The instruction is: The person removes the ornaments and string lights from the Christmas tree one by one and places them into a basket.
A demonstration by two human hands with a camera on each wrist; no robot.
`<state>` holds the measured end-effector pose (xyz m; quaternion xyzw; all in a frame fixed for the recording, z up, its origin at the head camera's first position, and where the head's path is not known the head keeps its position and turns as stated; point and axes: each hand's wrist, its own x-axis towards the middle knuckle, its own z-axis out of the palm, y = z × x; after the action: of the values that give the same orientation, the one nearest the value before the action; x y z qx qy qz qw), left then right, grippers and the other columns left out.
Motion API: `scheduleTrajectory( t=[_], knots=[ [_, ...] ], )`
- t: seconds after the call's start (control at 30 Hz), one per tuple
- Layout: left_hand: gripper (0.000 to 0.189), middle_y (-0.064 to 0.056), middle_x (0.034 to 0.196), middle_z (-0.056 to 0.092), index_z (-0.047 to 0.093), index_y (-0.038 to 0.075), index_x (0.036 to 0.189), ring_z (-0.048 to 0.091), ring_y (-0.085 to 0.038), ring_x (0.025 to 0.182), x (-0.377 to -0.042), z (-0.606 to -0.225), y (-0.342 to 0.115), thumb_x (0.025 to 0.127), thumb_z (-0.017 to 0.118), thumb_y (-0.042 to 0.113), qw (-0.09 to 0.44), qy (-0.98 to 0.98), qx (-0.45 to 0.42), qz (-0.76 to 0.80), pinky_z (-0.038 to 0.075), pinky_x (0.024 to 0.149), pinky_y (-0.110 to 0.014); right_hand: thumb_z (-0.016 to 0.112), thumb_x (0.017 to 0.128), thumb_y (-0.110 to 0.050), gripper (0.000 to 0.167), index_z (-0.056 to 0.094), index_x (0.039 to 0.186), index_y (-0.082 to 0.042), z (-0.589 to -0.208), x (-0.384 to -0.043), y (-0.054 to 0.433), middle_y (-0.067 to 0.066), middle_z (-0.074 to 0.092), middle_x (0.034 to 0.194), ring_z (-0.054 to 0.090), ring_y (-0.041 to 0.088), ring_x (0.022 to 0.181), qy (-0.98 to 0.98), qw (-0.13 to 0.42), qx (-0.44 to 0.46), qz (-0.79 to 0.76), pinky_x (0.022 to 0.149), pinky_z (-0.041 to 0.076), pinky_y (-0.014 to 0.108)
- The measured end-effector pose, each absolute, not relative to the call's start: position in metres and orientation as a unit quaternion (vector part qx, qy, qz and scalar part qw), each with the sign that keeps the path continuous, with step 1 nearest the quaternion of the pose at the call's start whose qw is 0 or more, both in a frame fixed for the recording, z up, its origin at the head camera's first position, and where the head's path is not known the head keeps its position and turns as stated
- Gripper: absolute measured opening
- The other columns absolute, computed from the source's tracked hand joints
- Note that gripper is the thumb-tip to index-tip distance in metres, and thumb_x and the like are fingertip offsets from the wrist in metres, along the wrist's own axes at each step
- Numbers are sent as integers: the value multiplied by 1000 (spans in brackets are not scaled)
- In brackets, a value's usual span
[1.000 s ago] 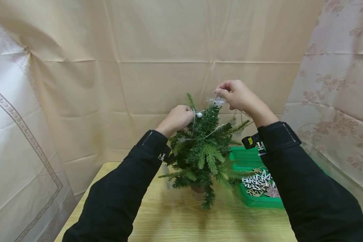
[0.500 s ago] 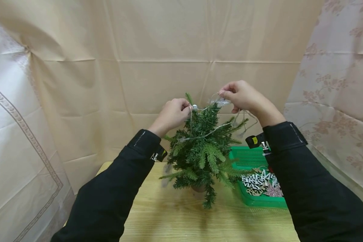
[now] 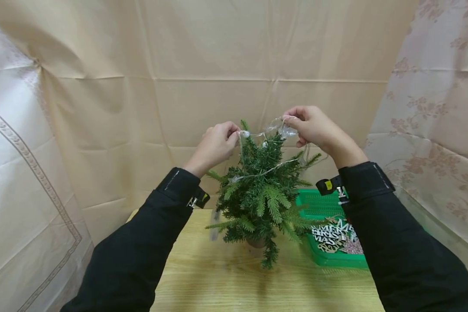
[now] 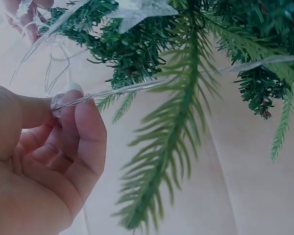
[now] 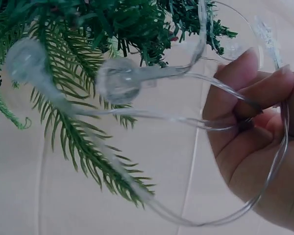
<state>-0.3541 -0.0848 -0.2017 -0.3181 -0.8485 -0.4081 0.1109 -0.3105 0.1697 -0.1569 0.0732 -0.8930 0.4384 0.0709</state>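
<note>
A small artificial Christmas tree (image 3: pixel 271 206) stands upright on the table, its brown base (image 3: pixel 256 242) partly hidden by branches. A clear-wired string of lights (image 3: pixel 271 170) drapes across its front. Left of the treetop, my left hand (image 3: pixel 217 141) pinches the wire (image 4: pixel 117 91) between thumb and index finger; a star-shaped clear light (image 4: pixel 139 13) shows beyond it in the left wrist view. My right hand (image 3: pixel 313 125), above and right of the top, holds gathered loops of the same string. Round clear bulbs (image 5: pixel 120 81) dangle from those loops among the needles.
Right of the tree, a green plastic basket (image 3: pixel 341 261) holds white lettering (image 3: pixel 329 232), a pinkish glittery piece (image 3: pixel 352 247) and other flat ornaments. The tree stands on a wood-grain table (image 3: pixel 218 286). A beige cloth (image 3: pixel 203 52) hangs behind it.
My left hand has moved up and left, drawing the wire out from the treetop to where it spans both hands. My right hand has shifted slightly right and keeps its loops.
</note>
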Motion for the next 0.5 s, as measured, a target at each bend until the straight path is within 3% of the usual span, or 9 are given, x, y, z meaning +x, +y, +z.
scheduleTrajectory(
  t=[0.2, 0.5],
  knots=[
    [23, -6, 90, 67, 66, 4, 116, 57, -18, 63, -351, -201, -88, 108, 49, 16, 121, -843, -330, -407, 43, 51, -26, 49, 109, -31, 40, 54, 134, -1, -158, -304, 173, 15, 52, 126, 51, 15, 72, -896, 87, 95, 424, 58, 56, 29],
    [21, -8, 103, 72, 68, 5, 118, 51, -15, 58, -345, -195, -92, 107, 53, 16, 159, -838, -348, -389, 41, 49, -23, 50, 108, -31, 37, 56, 131, -1, -166, -304, 174, 15, 57, 125, 54, 16, 56, -901, 150, 125, 387, 57, 57, 30]
  ],
)
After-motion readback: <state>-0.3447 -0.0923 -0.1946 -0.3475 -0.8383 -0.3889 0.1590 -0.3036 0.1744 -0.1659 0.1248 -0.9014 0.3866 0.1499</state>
